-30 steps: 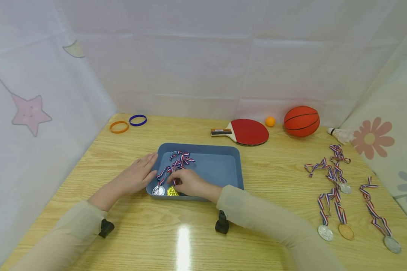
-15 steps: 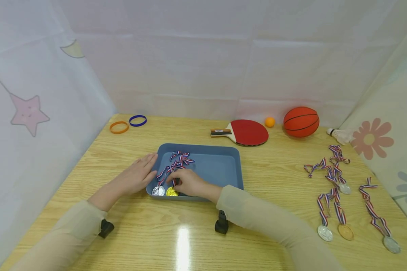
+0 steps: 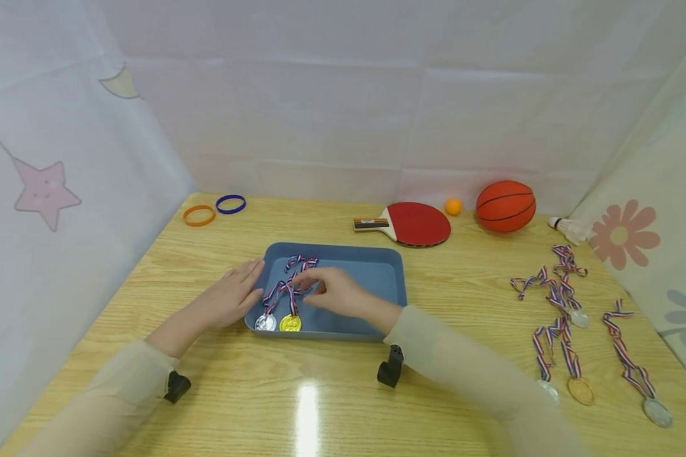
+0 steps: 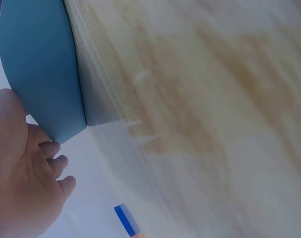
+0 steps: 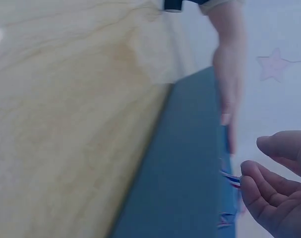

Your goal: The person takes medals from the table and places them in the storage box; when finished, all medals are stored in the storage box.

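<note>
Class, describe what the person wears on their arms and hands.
The left sleeve and right sleeve are plain pale beige. A small, blocky black device sits at each wrist. The left hand and right hand are bare, with no gloves visible.

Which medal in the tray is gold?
The gold medal, right-hand one in the tray: it's shiny yellow, while the silver medal on its left is silvery.

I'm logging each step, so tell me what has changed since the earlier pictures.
The right grip has moved off the gold medal, rightward and up in the head view, and opened; it seems to have let go. The medal, partly covered before, now shows whole. The left grip stays at the left end of the tray; the silver medal inside also stays put.
</note>
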`<state>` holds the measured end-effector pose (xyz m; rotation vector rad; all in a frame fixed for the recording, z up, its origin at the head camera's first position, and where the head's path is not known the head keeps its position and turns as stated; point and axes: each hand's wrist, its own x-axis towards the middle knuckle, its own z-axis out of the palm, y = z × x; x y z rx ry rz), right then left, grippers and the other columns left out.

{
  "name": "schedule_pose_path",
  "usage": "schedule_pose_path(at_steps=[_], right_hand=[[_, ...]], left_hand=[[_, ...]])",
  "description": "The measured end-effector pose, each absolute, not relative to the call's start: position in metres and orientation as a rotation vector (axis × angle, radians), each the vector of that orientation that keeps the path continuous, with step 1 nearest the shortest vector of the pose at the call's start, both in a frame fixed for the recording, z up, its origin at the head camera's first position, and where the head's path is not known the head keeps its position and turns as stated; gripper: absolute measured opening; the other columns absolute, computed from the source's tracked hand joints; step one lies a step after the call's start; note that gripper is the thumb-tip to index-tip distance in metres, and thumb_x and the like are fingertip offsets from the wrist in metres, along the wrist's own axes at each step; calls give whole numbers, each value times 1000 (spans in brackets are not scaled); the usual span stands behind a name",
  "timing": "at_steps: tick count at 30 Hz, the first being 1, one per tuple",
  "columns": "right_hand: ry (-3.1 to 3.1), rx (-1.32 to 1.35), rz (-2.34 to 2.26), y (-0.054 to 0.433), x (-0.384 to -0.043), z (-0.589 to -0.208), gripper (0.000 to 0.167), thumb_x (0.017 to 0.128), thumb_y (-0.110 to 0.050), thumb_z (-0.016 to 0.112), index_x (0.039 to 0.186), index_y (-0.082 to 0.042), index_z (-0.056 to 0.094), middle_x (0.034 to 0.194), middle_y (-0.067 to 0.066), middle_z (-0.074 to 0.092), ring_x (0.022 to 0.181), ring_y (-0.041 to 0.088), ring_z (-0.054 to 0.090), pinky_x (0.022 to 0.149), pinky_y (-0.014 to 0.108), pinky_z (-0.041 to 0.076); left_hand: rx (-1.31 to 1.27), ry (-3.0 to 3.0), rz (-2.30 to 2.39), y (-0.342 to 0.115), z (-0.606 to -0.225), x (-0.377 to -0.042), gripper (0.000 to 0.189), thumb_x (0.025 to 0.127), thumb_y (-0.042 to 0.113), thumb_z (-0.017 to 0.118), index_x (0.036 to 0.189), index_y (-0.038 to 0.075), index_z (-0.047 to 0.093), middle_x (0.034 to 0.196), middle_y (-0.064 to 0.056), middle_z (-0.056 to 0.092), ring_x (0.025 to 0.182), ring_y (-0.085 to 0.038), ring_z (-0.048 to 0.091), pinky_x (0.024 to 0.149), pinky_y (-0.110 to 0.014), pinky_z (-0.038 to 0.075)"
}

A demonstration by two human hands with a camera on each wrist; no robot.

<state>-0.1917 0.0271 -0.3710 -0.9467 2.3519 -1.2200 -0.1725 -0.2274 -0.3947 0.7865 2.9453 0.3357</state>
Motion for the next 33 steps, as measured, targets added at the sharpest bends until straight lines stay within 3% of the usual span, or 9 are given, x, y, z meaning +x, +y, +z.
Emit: schedule_pose_path(at_steps=[11,18,25,33], right_hand=[[2401,-1051,-1474,106,-187,-316,33,85,-9,66,118,-7,61,99,2,64,83,16,60,69,30,51],[2539,-822,-1459,180,-171,-296,33,86,-14,66,119,-9,60,100,5,62,86,19,59,71,29,51],[2700,-640,-1385,245,-149,-301,34,90,-15,61,122,-5,56,103,14,61,87,14,59,72,23,51],[2866,-439,-1263,318,-127,-338,35,91,-17,59,122,-1,54,99,5,62,84,3,58,66,21,50]], left_hand=[[789,2942,347,-228,-394,-173,58,100,25,36,143,-9,17,148,-24,16,135,-39,14,107,-52,14],[800,2945,348,-228,-396,-173,58,100,25,36,142,-9,17,148,-24,17,135,-39,14,107,-52,14],[794,2942,357,-229,-395,-171,58,99,24,36,142,-10,17,147,-25,17,134,-39,14,107,-52,14],[787,2935,358,-229,-396,-173,58,100,26,35,143,-9,15,148,-24,15,135,-39,13,107,-52,14]])
